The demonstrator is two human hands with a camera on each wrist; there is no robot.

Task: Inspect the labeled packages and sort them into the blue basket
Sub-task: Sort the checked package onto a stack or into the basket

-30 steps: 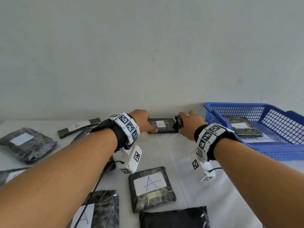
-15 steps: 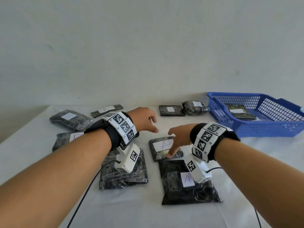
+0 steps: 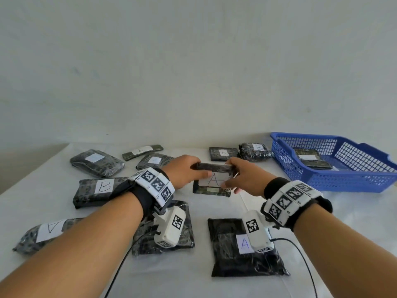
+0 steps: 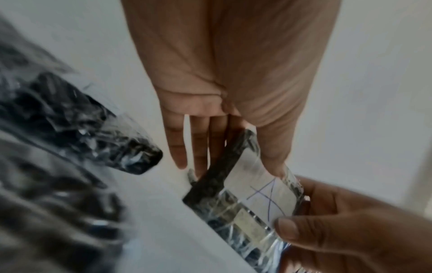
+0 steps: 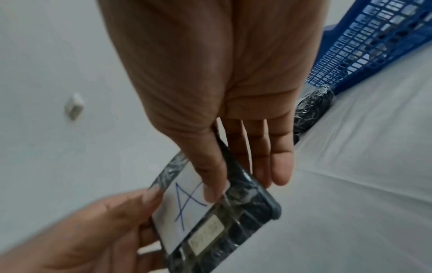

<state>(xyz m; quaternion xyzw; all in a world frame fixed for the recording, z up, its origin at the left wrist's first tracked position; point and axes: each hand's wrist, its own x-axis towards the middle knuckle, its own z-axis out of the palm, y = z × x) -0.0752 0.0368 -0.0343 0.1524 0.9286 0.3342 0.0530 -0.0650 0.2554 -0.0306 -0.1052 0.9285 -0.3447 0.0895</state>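
Package "A" (image 3: 212, 181) | tilted above desk (image 3: 322, 211) centre; left hand (image 3: 184, 171) and right hand (image 3: 245, 177) pinching its ends | blue basket (image 3: 335, 179) at far right edge

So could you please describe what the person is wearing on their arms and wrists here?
Both forearms are bare, with no sleeves. Each wrist carries a black band wrapped by a white strap of square black-and-white marker tiles. A white camera block bearing the same kind of marker hangs under the left wrist, another under the right. A thin black cable trails from each block. The hands wear no gloves.
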